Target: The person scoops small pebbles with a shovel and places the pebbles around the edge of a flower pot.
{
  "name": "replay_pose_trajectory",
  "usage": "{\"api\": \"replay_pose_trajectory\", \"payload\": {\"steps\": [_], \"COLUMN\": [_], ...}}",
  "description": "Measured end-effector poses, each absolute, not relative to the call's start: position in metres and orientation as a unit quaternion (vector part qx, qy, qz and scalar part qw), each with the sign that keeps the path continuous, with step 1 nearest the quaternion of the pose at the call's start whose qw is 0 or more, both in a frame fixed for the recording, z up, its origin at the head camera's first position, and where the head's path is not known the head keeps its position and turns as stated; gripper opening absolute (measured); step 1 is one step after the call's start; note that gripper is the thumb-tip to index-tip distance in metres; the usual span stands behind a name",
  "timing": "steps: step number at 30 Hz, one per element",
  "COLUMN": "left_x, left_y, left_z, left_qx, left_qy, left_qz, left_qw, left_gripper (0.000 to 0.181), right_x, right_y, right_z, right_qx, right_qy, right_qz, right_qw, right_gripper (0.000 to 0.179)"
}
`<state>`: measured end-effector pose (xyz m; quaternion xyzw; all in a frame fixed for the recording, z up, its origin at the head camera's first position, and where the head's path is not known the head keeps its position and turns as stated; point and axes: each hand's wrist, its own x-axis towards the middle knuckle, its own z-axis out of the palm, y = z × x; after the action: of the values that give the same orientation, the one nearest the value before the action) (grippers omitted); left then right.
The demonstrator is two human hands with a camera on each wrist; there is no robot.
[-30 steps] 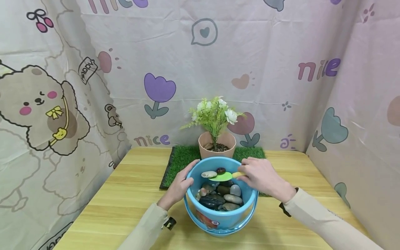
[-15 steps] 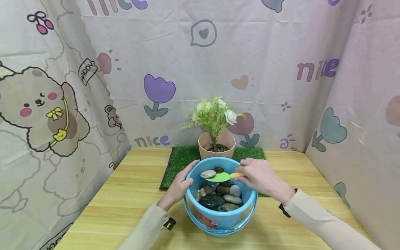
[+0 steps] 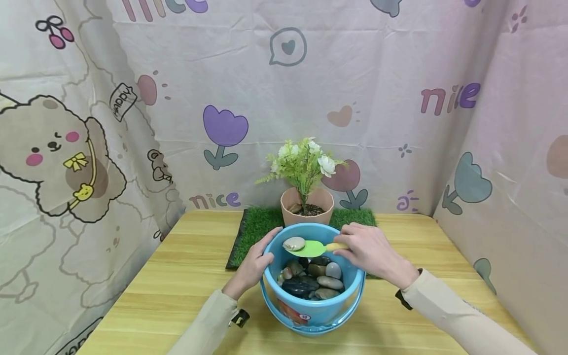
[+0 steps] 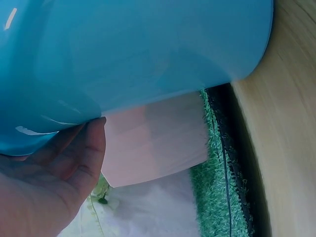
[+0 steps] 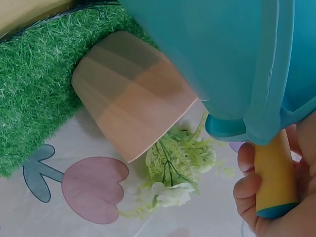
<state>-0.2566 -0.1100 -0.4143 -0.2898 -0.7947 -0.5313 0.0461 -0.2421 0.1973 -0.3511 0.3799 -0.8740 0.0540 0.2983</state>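
A blue bucket [image 3: 326, 310] stands at lower centre of the head view on a wooden table [image 3: 177, 286], its carrying handle [image 3: 310, 330] lowered at the near side. The left hand [image 3: 253, 261], just left of centre, holds the bucket's rim, thumb set apart from the fingers. The right hand [image 3: 370, 249], right of centre, has its fingers curled round the yellow handle of a green-bladed trowel [image 3: 314, 249]; the teal end of that handle shows at lower right of the right wrist view. The blade points left across the upper part of the bucket's mouth, a pale stone [image 3: 294, 243] on its left end. Below it, dark, brown and grey stones [image 3: 300, 285] lie inside the bucket. Behind, at mid-frame, a pink pot [image 3: 306, 218] with a white-flowered plant [image 3: 301, 167] stands on a green turf mat [image 3: 257, 229]. A printed cloth [image 3: 275, 84] fills the upper frame. Pale sleeves [image 3: 452, 308] enter from the lower left and lower right.
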Motion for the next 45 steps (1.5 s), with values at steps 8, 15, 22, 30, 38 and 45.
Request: {"api": "replay_pose_trajectory", "payload": {"steps": [8,15,22,30,38,45], "left_x": [-0.2564,-0.2565,-0.2575,-0.2562,-0.2575,-0.2563], "left_y": [-0.1108,-0.1110,-0.1112,-0.1105,-0.1105,-0.1107], "left_z": [-0.4163,-0.4157,-0.4171,-0.4153,-0.4153,-0.4143], "left_qx": [-0.288,-0.283,-0.286,-0.285,-0.284,-0.282], "left_qy": [-0.797,-0.798,-0.797,-0.795,-0.797,-0.796], "left_qz": [-0.528,-0.530,-0.529,-0.533,-0.532,-0.534], "left_qw": [0.050,0.046,0.048,0.047,0.047,0.042], "left_gripper": [0.068,0.067,0.068,0.067,0.067,0.067], "right_x": [-0.2423,-0.2413,-0.2399,-0.2395,-0.2414,-0.2415], "right_y": [0.1957,0.1956,0.1949,0.1948,0.1955,0.1962], "right_z": [-0.3525,-0.3537,-0.3520,-0.3520,-0.3530,-0.3540], "right_qx": [0.346,0.334,0.327,0.325,0.309,0.309], "right_qy": [-0.893,-0.899,-0.906,-0.905,-0.914,-0.913], "right_qz": [0.057,0.063,0.066,0.074,0.082,0.089], "right_qw": [0.281,0.276,0.260,0.265,0.252,0.249], "right_gripper": [0.015,0.018,0.018,0.018,0.019,0.019]}}
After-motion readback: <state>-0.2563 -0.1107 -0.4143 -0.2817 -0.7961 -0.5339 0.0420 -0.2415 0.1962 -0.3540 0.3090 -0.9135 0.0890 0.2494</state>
